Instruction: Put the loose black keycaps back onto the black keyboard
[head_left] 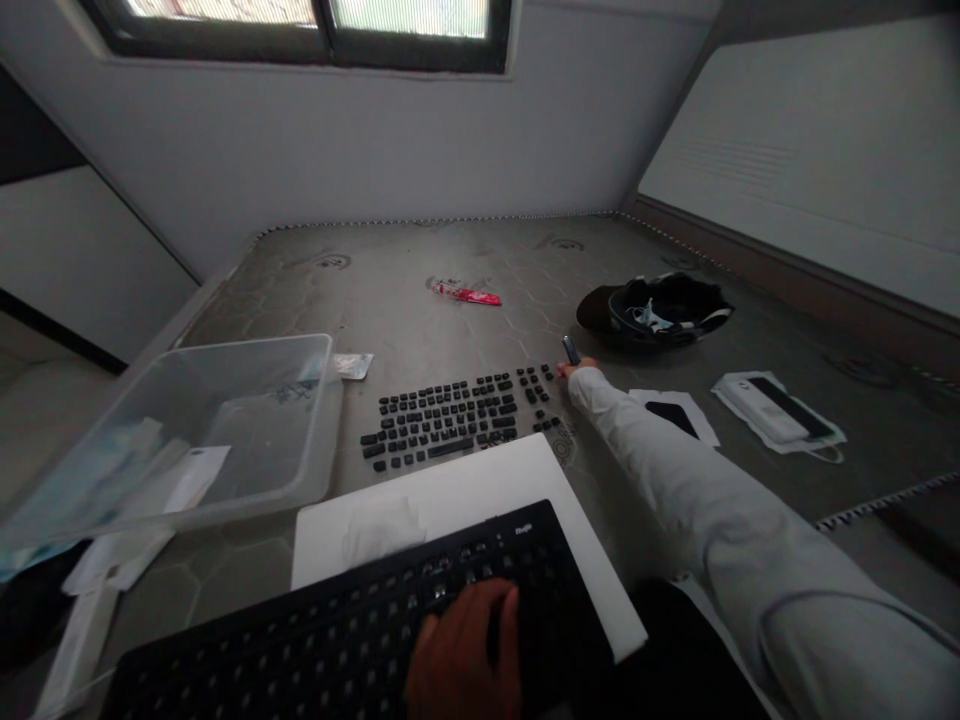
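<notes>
A black keyboard point(322, 610), tilted across the lower view, has its keycaps off at least in part. My left hand point(469, 650) rests on it, fingers bent downward and thumb apart, with nothing visible in it. At the end of my outstretched arm, my right hand point(579, 368) is closed on a slim dark tool point(571, 350), whose kind I cannot make out. Beside that hand, to its left, loose black keycaps point(446, 412) lie in rows in a keyboard layout. Under the keyboard is a white box or board point(525, 470), with a crumpled translucent wrapper point(382, 530) on it.
At left stands a clear plastic bin point(330, 400) with papers and packets, a small packet point(354, 366) beside it. A red packet point(476, 296) lies farther back. To the right are a black cap point(660, 315), a dark phone-like object point(671, 415) and a white case point(780, 410).
</notes>
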